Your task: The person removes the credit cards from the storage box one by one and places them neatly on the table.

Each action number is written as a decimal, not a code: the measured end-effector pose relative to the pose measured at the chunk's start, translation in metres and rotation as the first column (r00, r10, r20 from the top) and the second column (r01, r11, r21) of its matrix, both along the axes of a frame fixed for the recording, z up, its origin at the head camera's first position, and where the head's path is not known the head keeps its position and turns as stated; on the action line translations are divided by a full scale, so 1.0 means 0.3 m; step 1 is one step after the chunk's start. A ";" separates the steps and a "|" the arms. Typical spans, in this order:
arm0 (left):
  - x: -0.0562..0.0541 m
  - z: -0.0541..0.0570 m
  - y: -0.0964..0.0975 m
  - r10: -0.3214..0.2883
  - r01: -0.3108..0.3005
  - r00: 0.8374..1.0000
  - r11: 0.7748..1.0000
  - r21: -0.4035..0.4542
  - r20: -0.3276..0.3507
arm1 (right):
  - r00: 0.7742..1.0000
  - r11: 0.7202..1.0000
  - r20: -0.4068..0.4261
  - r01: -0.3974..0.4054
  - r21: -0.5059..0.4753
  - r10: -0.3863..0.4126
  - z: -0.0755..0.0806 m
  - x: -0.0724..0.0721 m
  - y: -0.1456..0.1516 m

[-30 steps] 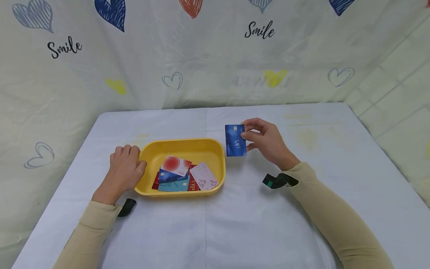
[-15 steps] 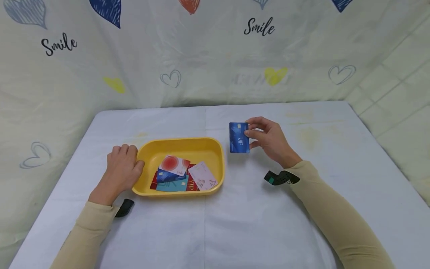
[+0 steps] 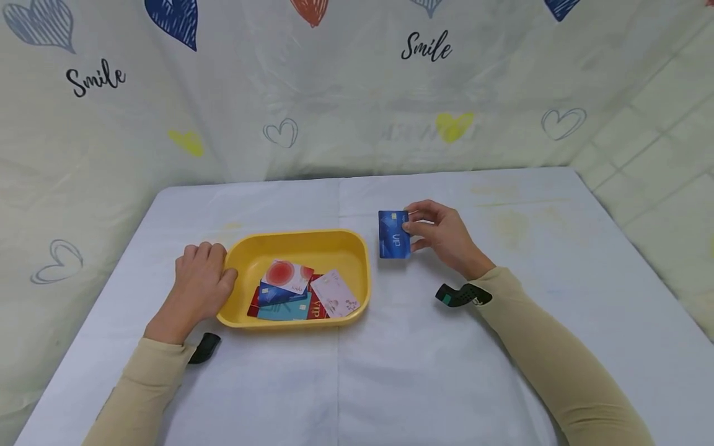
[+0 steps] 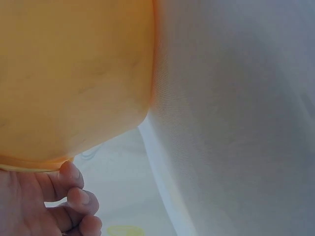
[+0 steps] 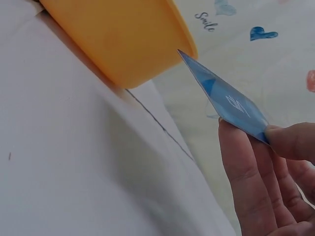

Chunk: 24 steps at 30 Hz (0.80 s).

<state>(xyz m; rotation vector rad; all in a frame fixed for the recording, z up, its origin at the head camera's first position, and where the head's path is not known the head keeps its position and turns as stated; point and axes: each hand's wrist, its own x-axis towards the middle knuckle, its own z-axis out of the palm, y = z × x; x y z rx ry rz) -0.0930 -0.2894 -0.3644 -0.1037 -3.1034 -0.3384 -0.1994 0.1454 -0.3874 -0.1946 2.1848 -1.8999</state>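
Observation:
My right hand (image 3: 446, 238) pinches a blue VIP card (image 3: 393, 234) by its right edge, thumb in front and fingers behind. The right wrist view shows the card (image 5: 231, 103) raised above the table, with the thumb on its printed face. Just left of it stands a yellow tray (image 3: 357, 248). My left hand (image 3: 201, 282) grips the tray's left rim. From the left wrist, the fingers (image 4: 81, 199) curl at the rim. Inside the tray lie a white card with a red circle (image 3: 281, 274), a pale pink card (image 3: 336, 294), and blue, teal and red cards beneath, partly covered.
A white cloth (image 3: 401, 371) covers the table. Behind it hangs a curtain (image 3: 357, 80) printed with hearts and the word Smile. A black strap (image 3: 463, 295) is on the right wrist and another (image 3: 205, 348) on the left.
The blue card and right hand have shifted only slightly, first right and up, then back a little. The left hand stays on the tray rim, and the cards inside keep their arrangement.

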 end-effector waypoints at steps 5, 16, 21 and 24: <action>0.001 -0.003 0.002 -0.003 0.003 1.000 1.000 0.006 0.002 | 1.000 0.999 0.004 -0.006 0.041 0.006 -0.010 0.001 0.005; -0.003 -0.002 -0.001 -0.004 0.004 1.000 1.000 0.008 -0.005 | 0.999 1.000 0.032 -0.017 0.019 0.016 -0.036 -0.012 0.011; -0.009 -0.008 0.002 -0.001 0.001 1.000 1.000 0.005 -0.007 | 0.999 1.000 0.050 -0.021 0.015 0.020 -0.040 -0.018 0.018; -0.012 -0.009 0.004 -0.002 0.002 1.000 1.000 0.006 -0.001 | 0.998 1.000 0.061 -0.019 0.012 0.019 -0.044 -0.020 0.020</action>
